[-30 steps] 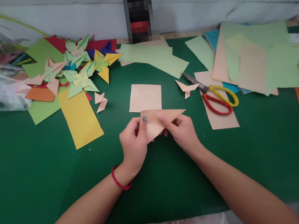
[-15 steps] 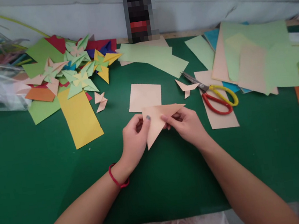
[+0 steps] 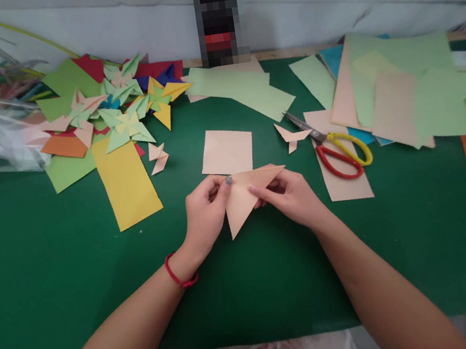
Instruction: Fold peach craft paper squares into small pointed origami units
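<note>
A pale pink sheet of paper folded into a triangle (image 3: 240,201) is held between both hands, one point toward me and another to the right. My left hand (image 3: 207,211) pinches its upper left corner, thumb on top. On its right side my right hand (image 3: 291,196) grips the paper, thumb over the face and fingers beneath. Just beyond lies a flat pink paper square (image 3: 227,152). Two small folded pink pieces rest on the table, one on the left (image 3: 158,157) and one on the right (image 3: 292,136), beside the scissors' blades.
Scissors (image 3: 338,154) with red and yellow handles lie over a pink paper strip (image 3: 345,188). Folded paper stars (image 3: 127,123) and a yellow sheet (image 3: 128,183) are at left. Stacked green and pink sheets (image 3: 410,74) sit back right on the green table (image 3: 251,305).
The folded triangle and both hands have shifted slightly toward me. My left hand's thumb has slid nearer the triangle's top edge. The grips otherwise look the same.
</note>
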Motion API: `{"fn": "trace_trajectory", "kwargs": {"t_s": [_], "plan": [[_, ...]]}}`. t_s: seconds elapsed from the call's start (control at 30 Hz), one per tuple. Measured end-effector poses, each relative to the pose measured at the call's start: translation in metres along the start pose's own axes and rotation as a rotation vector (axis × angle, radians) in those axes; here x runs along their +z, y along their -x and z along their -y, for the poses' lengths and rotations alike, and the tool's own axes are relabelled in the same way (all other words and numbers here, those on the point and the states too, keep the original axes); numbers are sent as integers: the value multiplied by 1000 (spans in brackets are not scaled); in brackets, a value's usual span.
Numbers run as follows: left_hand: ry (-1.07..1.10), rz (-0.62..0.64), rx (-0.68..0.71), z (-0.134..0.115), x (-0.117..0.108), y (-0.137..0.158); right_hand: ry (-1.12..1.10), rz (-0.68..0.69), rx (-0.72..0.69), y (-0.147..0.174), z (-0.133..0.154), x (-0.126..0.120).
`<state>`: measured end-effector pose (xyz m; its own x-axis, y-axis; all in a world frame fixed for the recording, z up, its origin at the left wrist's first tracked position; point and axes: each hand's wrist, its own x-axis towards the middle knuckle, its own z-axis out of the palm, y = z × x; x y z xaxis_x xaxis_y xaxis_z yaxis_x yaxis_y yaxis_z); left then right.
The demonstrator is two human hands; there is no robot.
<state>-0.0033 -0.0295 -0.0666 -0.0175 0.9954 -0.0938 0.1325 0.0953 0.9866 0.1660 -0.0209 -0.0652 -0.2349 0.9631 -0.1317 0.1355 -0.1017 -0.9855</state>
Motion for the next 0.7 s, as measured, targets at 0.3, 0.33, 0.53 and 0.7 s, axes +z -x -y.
{"fn": "trace_trajectory", "kwargs": {"t_s": [0.3,0.33,0.53,0.7], "plan": [[87,106,-81,-1,3,2,29,-64,-84,-1,2,-1],[101,125,-100,0,4,2,22,-67,-85,-1,3,0],[14,104,-73,2,4,2,14,-153,-59,-1,5,1],[-20,112,-51,1,1,2,64,-270,-61,-1,4,-4]]}}
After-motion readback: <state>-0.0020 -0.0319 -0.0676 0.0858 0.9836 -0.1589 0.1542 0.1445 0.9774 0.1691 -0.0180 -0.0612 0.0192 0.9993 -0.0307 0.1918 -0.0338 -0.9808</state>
